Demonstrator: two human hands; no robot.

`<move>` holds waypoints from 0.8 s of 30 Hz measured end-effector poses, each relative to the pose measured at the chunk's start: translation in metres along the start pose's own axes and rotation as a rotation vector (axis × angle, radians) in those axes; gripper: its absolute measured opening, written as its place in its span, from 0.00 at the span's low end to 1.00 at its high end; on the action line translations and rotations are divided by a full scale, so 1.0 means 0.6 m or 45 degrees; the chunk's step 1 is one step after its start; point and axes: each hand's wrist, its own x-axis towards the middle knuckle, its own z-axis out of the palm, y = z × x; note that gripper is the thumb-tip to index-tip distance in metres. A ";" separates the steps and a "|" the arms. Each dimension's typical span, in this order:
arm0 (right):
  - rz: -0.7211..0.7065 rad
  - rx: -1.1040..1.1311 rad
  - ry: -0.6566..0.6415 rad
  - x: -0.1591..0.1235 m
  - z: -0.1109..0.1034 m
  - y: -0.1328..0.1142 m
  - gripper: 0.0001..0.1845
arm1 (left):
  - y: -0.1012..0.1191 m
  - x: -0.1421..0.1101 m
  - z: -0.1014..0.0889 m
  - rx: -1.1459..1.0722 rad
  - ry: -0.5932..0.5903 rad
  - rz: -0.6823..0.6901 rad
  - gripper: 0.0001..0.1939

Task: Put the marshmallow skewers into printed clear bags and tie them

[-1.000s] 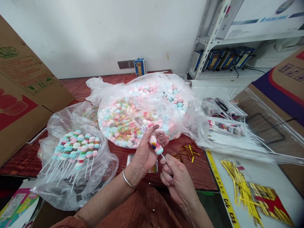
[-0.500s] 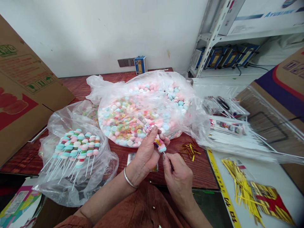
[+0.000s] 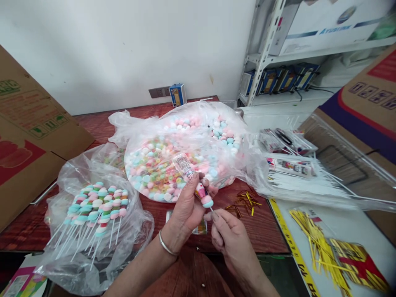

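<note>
Just the one pink-and-blue marshmallow skewer (image 3: 208,203) in one printed plastic wrapper (image 3: 185,165), up above the red-brown wooden worktop (image 3: 262,233). Left hand (image 3: 187,206) has its fingers curled round it; right hand's (image 3: 233,237) fingers are pinching its single white stick (image 3: 211,208) near the top.

Candy skewer (image 3: 207,201), pink and blue, tilted, in printed wrapper (image 3: 184,166)

I see a translucent plastic bag of pastel candies (image 3: 148,165) on the red-brown wooden table (image 3: 272,231), a small blue box (image 3: 177,95) behind it. To its left, striped marshmallow skewers (image 3: 97,206) lie on crumpled clear plastic (image 3: 133,247). At its near edge, a pink-and-blue marshmallow stick (image 3: 203,195) lies in the left hand (image 3: 185,210); gold twist ties (image 3: 247,201) lie further right.
</note>
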 end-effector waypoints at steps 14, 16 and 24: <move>-0.441 -0.828 0.218 0.012 0.009 -0.014 0.18 | -0.029 -0.012 -0.012 0.119 -0.156 -0.074 0.12; -0.498 -0.840 0.300 0.015 0.008 -0.016 0.16 | -0.036 -0.016 -0.016 0.131 -0.175 -0.123 0.13; -0.044 -0.099 0.035 0.012 -0.007 -0.008 0.21 | 0.008 0.011 -0.001 0.030 -0.072 0.048 0.14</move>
